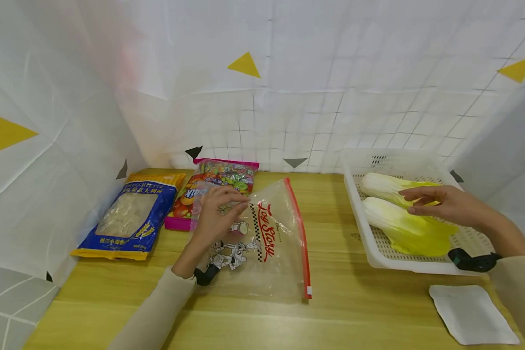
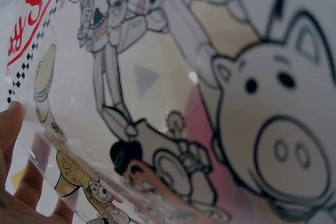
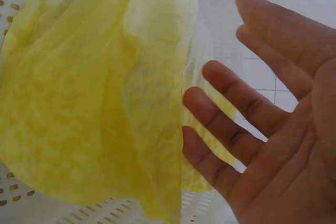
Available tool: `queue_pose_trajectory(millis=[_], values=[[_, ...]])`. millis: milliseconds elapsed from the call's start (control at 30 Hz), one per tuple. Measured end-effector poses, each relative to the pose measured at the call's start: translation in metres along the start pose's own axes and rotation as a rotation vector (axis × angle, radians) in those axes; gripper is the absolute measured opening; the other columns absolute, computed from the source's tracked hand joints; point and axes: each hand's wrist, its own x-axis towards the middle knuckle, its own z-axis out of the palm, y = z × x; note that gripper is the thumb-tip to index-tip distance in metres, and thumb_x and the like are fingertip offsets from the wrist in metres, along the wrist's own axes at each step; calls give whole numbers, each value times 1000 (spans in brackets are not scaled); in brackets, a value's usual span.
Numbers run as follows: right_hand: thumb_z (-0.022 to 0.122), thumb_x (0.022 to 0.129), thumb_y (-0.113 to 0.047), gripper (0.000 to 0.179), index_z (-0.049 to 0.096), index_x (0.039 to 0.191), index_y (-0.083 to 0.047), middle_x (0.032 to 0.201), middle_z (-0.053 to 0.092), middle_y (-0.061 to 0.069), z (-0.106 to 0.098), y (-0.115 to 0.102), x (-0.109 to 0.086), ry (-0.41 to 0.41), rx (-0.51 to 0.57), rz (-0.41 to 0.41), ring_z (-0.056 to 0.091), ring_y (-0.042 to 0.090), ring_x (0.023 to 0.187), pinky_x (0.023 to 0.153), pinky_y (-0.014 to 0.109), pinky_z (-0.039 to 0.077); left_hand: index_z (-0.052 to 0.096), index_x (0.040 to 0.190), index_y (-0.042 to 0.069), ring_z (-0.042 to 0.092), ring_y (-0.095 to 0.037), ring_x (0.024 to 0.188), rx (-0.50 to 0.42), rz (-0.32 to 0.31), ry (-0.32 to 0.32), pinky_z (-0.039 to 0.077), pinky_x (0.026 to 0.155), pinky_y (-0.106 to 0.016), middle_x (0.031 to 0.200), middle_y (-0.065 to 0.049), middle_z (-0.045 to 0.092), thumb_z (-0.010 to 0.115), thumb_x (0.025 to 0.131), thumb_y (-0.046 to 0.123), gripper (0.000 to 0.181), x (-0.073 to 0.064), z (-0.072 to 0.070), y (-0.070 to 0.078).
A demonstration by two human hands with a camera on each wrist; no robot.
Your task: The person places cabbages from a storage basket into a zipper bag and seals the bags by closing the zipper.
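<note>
Wood tabletop (image 1: 332, 316): left fingers (image 1: 228, 197) hold bag (image 1: 269, 248) (clear).

There are two packets (image 1: 129, 214) (image 1: 223, 181), one bag (image 1: 284, 270), two vegetables (image 1: 413, 231) (image 1: 385, 184), one basket (image 1: 413, 266), one pad (image 1: 474, 316).

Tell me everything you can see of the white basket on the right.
The white basket looks like plastic: roughly rectangular, open-topped, with a pale rim and many small slots in its base and far wall. It stands upright on the wood-look table, holding two pale-to-yellow leafy vegetables side by side. The right hand hovers above it, its arm hiding part of the right side; whether the arm touches the rim is unclear.
</note>
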Motion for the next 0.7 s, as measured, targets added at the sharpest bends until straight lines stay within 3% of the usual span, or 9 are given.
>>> queue_pose_trajectory(millis=[233, 333, 400, 467, 567, 633, 700], values=[[70, 97, -30, 55, 55, 146, -10, 146, 56, 20, 1, 9, 1, -140, 17, -6, 57, -12, 105, 83, 26, 53, 82, 102, 16, 53, -27, 117, -2, 12, -15, 24, 115, -60, 108, -4, 72, 76, 92, 14, 11, 0, 0, -1], [71, 96, -32, 58, 53, 148, -11, 146, 56, 22, 3, 13, 3, -172, -5, -15, 49, -18, 109, 86, 31, 52, 82, 102, 17, 53, -26, 117, -2, 8, -18, 26, 114, -59, 108, -4, 72, 75, 92, 15, 11, 0, -1, 0], [71, 96, -32, 58, 54, 148, -12, 146, 56, 23, 3, 15, 3, -176, -20, -27, 50, -15, 112, 86, 32, 52, 82, 102, 17, 53, -25, 117, 0, 4, -20, 26, 113, -59, 108, -3, 72, 75, 93, 15, 11, 0, -1, 0], [71, 96, -31, 58, 53, 148, -12, 145, 57, 23, 4, 17, 3, -173, -28, -40, 59, -1, 117, 84, 29, 52, 81, 102, 17, 53, -25, 117, 3, 0, -22, 27, 113, -59, 108, -3, 72, 75, 93, 15, 12, 0, -1, 0], [70, 97, -29, 57, 53, 148, -11, 144, 55, 27, 4, 18, 2, -169, -22, -50, 60, 34, 126, 86, 35, 55, 81, 103, 17, 53, -25, 118, 9, -2, -22, 25, 114, -60, 109, -4, 72, 75, 93, 15, 12, -1, -1, 0], [69, 98, -28, 59, 49, 149, -8, 145, 51, 32, 4, 18, 2, -188, -5, -47, 52, 53, 129, 89, 48, 56, 81, 103, 17, 53, -25, 118, 10, -1, -22, 25, 114, -60, 109, -3, 72, 75, 93, 15, 12, 0, -1, 0], [68, 98, -30, 64, 43, 153, -6, 147, 45, 37, 3, 18, 2, -231, 10, -32, 45, 61, 131, 91, 60, 53, 81, 103, 17, 54, -25, 117, 10, -1, -21, 24, 115, -60, 109, -3, 72, 75, 93, 16, 12, 0, -1, 0]])
